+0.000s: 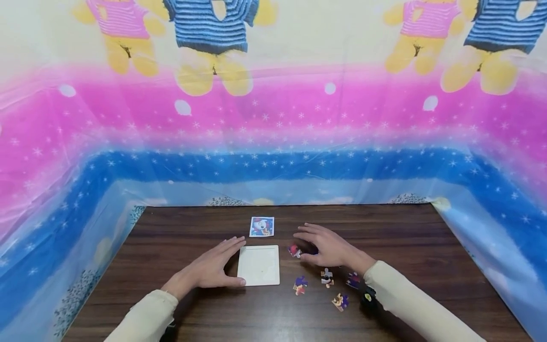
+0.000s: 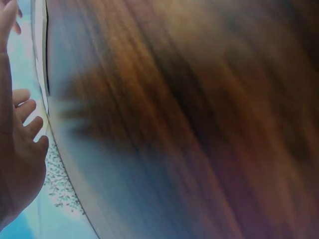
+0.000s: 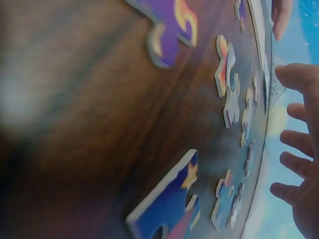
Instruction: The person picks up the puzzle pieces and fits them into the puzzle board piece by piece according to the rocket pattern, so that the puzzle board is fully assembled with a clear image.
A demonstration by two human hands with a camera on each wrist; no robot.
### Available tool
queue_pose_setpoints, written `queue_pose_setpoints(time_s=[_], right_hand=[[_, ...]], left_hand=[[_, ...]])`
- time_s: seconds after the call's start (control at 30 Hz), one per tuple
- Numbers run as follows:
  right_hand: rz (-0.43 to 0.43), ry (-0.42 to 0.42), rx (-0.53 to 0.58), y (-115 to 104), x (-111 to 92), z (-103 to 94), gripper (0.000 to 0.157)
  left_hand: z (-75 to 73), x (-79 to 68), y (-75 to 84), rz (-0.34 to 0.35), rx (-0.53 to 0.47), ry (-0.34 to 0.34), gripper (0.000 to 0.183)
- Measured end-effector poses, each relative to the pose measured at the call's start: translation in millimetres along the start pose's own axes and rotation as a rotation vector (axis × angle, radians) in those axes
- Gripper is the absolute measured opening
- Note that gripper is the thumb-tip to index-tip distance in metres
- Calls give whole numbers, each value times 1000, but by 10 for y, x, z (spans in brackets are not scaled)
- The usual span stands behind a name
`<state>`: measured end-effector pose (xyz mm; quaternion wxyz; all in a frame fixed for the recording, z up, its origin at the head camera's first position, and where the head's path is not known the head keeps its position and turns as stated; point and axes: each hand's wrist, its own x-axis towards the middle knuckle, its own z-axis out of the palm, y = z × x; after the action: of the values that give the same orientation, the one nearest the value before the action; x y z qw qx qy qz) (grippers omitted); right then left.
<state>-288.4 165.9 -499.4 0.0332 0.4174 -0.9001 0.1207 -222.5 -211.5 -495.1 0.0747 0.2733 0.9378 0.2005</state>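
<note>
My left hand point(image 1: 211, 266) is beside a white square puzzle tray point(image 1: 258, 266), thumb near its lower left corner and fingertips by the upper left one. Whether they touch it I cannot tell. In the left wrist view the fingers of that hand point(image 2: 25, 154) are loosely bent with nothing in them. Over several loose jigsaw pieces point(image 1: 300, 286) my right hand point(image 1: 329, 247) is held with its fingers spread, and the right wrist view shows this hand point(image 3: 306, 149) raised above the tabletop, holding nothing. It partly hides a red and purple piece point(image 1: 295, 251).
A small picture card point(image 1: 262, 227) lies behind the tray. More pieces lie near the right wrist, among them an orange one point(image 1: 340, 302) and a dark one point(image 1: 353, 280). A printed cloth point(image 1: 273, 166) hangs around the back and sides of the brown wooden table point(image 1: 179, 232).
</note>
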Motion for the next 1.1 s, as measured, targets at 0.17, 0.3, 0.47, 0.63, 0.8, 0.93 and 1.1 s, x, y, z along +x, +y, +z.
queue_pose_setpoints(time_s=[0.17,0.3,0.47,0.63,0.8,0.93,1.1], right_hand=[[-13,-22,8,18,105,44,57],[-18,-27,10,12,138,88,52],[-12,-35,33,12,138,111,46],[8,-56,37,12,148,146,42],[17,-55,60,2,162,134,36],[13,-51,74,-4,177,107,32],[12,-65,70,4,198,94,30]], left_hand=[[76,56,-57,-10,-38,-29,112],[95,78,-72,-5,-58,-31,113],[106,88,-80,24,-78,-25,110],[114,70,-89,26,-85,-20,108],[117,64,-91,28,-92,-13,107],[118,73,-96,32,-108,-5,106],[95,84,-91,34,-138,-6,104]])
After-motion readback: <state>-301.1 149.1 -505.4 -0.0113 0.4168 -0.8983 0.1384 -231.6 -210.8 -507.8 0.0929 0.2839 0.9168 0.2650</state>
